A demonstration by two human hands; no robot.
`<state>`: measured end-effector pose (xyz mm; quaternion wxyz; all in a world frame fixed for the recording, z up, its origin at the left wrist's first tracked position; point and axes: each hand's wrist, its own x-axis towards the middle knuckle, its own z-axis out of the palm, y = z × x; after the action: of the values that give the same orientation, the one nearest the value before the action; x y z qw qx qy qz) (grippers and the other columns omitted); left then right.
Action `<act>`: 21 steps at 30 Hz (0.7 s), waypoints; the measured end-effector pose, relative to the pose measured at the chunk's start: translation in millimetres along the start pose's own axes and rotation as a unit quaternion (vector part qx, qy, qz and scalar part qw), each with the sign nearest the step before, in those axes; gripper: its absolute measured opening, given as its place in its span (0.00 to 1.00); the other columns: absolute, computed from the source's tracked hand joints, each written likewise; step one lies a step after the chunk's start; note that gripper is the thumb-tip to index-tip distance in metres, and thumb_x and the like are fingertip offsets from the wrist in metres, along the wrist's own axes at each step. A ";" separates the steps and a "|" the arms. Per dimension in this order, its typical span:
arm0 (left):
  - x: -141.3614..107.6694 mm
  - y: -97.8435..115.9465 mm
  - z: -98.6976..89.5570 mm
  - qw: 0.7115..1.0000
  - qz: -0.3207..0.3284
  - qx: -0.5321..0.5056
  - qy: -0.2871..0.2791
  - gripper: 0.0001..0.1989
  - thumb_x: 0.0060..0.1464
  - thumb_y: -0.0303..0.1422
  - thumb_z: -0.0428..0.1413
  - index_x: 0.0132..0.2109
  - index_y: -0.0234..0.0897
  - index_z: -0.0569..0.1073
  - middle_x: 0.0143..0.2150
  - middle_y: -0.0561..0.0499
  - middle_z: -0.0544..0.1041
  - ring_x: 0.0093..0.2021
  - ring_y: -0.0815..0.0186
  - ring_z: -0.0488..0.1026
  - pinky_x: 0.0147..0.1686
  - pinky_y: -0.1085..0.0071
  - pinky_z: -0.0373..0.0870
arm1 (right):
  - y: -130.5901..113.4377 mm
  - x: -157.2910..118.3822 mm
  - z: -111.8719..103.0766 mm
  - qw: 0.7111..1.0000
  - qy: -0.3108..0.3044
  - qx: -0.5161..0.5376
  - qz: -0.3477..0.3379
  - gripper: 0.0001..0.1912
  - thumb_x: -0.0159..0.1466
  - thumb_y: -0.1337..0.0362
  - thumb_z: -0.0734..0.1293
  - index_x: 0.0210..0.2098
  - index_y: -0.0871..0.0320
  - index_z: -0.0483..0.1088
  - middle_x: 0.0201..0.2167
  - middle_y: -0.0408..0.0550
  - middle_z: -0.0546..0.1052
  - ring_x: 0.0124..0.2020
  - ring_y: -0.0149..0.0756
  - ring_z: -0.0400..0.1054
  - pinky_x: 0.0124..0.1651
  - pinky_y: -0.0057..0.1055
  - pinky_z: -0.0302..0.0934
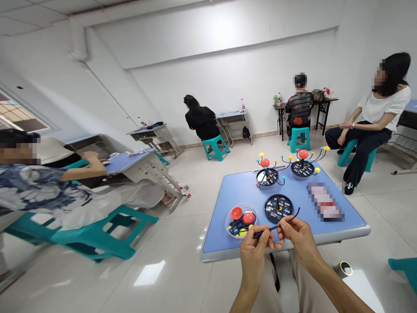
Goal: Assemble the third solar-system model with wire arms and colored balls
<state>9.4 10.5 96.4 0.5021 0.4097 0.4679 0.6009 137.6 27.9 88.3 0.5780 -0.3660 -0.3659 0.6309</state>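
Observation:
Over the front edge of the blue table (228, 195), my left hand (256, 250) pinches the thicker end of a thin black curved rod (275, 227). My right hand (299, 239) grips the same rod farther along, its bent tip sticking up past the fingers. Just beyond my hands lies a round black printed base (278, 208) with a short post on it. To the left, a clear tub (228, 226) holds red half-balls, black rods and small coloured balls. Two assembled planet models, a left one (267, 176) and a right one (302, 169), stand at the table's far side.
A blurred phone-like object (325, 202) lies on the table's right side. A seated person (381, 104) is at the right; others sit at desks farther off. At the left are a person in a patterned top (42, 187) and a teal stool (97, 234). A dark cylinder (343, 268) stands on the floor.

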 end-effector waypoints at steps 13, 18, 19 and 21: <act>23.7 -24.3 29.2 0.998 0.024 0.058 -0.012 0.16 0.52 0.39 0.59 0.46 0.36 0.72 0.32 0.54 0.74 0.25 0.70 0.73 0.29 0.70 0.73 | -14.1 25.9 -34.6 0.997 0.075 0.017 -0.007 0.18 0.47 0.54 0.78 0.26 0.61 0.72 0.22 0.43 0.71 0.24 0.30 0.63 0.27 0.28 0.59; 51.7 -25.4 31.5 0.977 0.123 0.174 -0.030 0.10 0.56 0.36 0.55 0.42 0.36 0.75 0.32 0.52 0.74 0.25 0.71 0.69 0.26 0.73 0.68 | -19.8 48.5 -42.0 0.995 0.091 0.031 -0.009 0.19 0.44 0.55 0.79 0.25 0.62 0.73 0.21 0.43 0.72 0.24 0.29 0.63 0.26 0.26 0.58; 58.3 -24.7 33.2 0.969 0.146 0.196 -0.030 0.09 0.57 0.35 0.55 0.41 0.36 0.76 0.33 0.52 0.74 0.27 0.70 0.70 0.27 0.73 0.69 | -19.9 53.8 -43.2 0.995 0.094 0.033 -0.009 0.19 0.44 0.55 0.79 0.25 0.62 0.73 0.21 0.43 0.72 0.24 0.29 0.64 0.26 0.26 0.58; 71.0 -23.6 37.0 0.950 0.193 0.243 -0.022 0.08 0.57 0.33 0.54 0.40 0.37 0.77 0.34 0.51 0.75 0.32 0.68 0.72 0.33 0.71 0.69 | -19.6 64.6 -45.3 0.994 0.103 0.034 -0.010 0.19 0.43 0.55 0.79 0.25 0.62 0.73 0.21 0.43 0.73 0.24 0.29 0.64 0.26 0.26 0.59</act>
<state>38.8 87.5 83.4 0.2723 0.6150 0.5004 0.5452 182.7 95.3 82.1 0.6307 -0.4060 -0.2864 0.5961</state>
